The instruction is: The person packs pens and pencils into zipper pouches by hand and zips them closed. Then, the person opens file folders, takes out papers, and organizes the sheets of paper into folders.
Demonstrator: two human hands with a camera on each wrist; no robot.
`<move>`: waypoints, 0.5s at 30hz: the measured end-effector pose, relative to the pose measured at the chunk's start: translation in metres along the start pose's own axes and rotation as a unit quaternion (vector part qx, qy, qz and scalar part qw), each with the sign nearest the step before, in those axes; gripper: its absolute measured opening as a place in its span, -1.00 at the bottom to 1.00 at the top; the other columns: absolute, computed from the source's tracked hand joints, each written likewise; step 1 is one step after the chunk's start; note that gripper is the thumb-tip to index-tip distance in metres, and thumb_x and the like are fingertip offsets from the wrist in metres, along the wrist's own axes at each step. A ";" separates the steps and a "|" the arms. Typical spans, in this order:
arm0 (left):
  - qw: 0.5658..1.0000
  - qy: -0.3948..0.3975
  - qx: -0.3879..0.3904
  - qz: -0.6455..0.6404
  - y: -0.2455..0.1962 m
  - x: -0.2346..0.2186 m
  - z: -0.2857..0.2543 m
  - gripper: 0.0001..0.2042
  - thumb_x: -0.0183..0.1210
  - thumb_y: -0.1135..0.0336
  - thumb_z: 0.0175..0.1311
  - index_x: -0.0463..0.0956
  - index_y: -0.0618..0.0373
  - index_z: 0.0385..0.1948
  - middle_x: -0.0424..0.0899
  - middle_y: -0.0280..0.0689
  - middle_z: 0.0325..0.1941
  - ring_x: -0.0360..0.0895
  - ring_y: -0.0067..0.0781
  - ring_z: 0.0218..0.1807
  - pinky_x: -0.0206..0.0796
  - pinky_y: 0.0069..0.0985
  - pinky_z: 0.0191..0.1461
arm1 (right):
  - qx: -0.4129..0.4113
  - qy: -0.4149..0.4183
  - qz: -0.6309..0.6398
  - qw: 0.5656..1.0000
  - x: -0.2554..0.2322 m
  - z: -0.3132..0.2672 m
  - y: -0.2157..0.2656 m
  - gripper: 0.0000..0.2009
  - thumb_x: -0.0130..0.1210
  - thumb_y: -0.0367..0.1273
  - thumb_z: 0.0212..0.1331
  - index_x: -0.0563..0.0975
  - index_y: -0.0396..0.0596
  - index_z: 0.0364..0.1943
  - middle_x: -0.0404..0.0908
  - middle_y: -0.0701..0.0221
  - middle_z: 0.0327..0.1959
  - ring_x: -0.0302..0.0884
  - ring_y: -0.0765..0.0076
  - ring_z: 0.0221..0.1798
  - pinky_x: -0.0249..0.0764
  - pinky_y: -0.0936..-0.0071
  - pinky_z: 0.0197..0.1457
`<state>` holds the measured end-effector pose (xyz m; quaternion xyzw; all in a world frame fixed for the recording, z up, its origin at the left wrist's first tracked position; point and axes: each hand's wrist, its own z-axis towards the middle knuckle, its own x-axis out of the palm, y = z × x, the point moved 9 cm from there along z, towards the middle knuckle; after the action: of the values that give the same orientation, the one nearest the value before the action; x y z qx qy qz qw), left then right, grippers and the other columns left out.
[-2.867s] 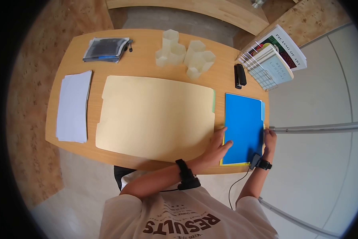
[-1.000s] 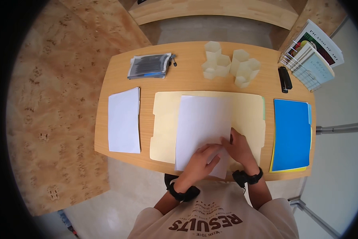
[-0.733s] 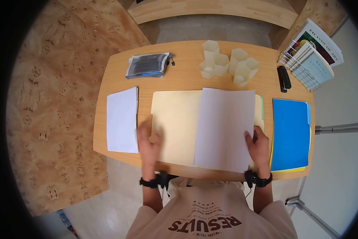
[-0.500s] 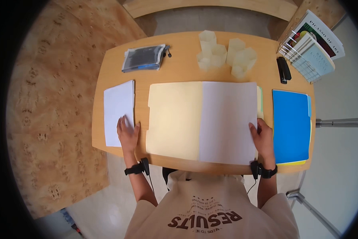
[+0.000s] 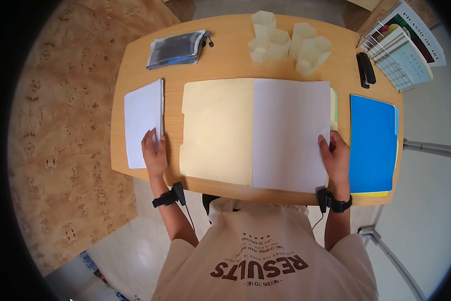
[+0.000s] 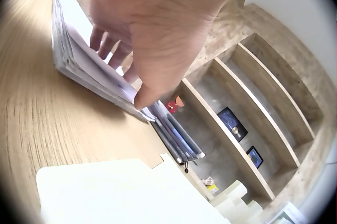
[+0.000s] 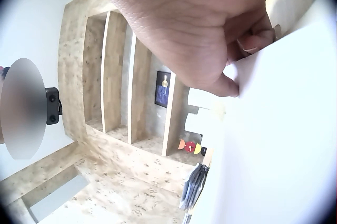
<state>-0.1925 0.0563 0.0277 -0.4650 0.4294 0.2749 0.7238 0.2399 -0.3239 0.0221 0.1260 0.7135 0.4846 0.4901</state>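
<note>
Two things have changed for you over the last second: the hands, which were together over the middle of the folder (image 5: 215, 133), have parted, and the sheet (image 5: 290, 138) has moved from the folder's middle to its right half. It now lies there nearly flat, with its left edge running close to the folder's centre line and a green-edged tab showing past its right edge. That suggests the sheet is close to placed, though your grip on it is not yet given up. Your left hand (image 5: 155, 158) has meanwhile gone across to the paper stack (image 5: 139, 113) on the left of the worktop (image 5: 225, 55). Its fingers are spread a little and loosely bent, resting on the top of the stack, with the thumb down by the stack's right edge; you don't appear to have lifted any paper, and whether the thumb presses that edge I can't tell. Your right hand (image 5: 337, 160) is closed in a pinch on the sheet's right edge, thumb on top and the other fingers curled behind, as the right wrist view shows. Just beyond that hand, to the right, lies the blue folder (image 5: 372, 145), apparently untouched.
</note>
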 end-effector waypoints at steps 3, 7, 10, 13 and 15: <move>0.998 -0.005 -0.031 -0.059 0.003 -0.004 0.000 -0.57 0.24 0.20 0.43 0.55 0.25 0.22 0.52 0.09 0.31 0.44 0.10 0.37 0.26 -0.13 0.48 | 0.037 0.019 -0.001 0.999 0.000 -0.001 0.002 -0.84 0.27 -0.41 0.31 0.60 -0.20 -0.14 0.53 0.35 -0.57 0.33 0.46 -0.59 0.30 0.44 -0.50; 0.995 -0.015 -0.057 -0.083 0.017 -0.008 -0.003 -0.64 0.21 0.26 0.44 0.59 0.26 0.16 0.58 0.03 0.23 0.59 -0.05 0.20 0.46 -0.23 0.26 | -0.127 -0.082 -0.122 0.981 -0.018 -0.017 0.065 -0.60 0.29 -0.47 0.18 0.55 -0.13 0.13 0.62 0.20 -0.07 0.57 0.09 -0.12 0.55 0.24 -0.07; 0.991 -0.035 -0.072 -0.111 0.029 -0.009 -0.006 -0.67 0.19 0.28 0.47 0.60 0.28 0.14 0.64 -0.04 0.16 0.64 -0.22 0.11 0.55 -0.34 0.12 | -0.229 0.121 -0.144 0.955 0.035 -0.052 0.098 -0.49 0.34 -0.41 0.09 0.56 -0.05 0.20 0.48 0.20 0.24 0.46 -0.05 0.27 0.45 0.05 0.29; 0.989 -0.043 -0.079 -0.117 0.036 -0.010 -0.005 -0.68 0.17 0.30 0.50 0.59 0.31 0.14 0.70 -0.11 0.06 0.65 -0.33 0.06 0.58 -0.39 0.07 | -0.308 0.225 -0.111 0.918 0.081 -0.082 0.121 -0.43 0.39 -0.28 0.06 0.54 -0.02 0.23 0.36 0.12 0.40 0.31 -0.14 0.45 0.31 -0.05 0.47; 0.989 -0.040 -0.086 -0.118 0.034 -0.012 -0.005 -0.68 0.16 0.30 0.50 0.60 0.31 0.13 0.73 -0.13 0.01 0.66 -0.35 0.05 0.58 -0.40 0.06 | -0.315 0.231 -0.107 0.914 0.097 -0.090 0.125 -0.40 0.37 -0.24 0.07 0.52 0.00 0.26 0.28 0.07 0.47 0.21 -0.18 0.53 0.20 -0.11 0.56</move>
<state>-0.2270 0.0661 0.0228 -0.5615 0.3172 0.2422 0.7249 0.0819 -0.2494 0.0728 -0.2278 0.6261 0.6446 0.3751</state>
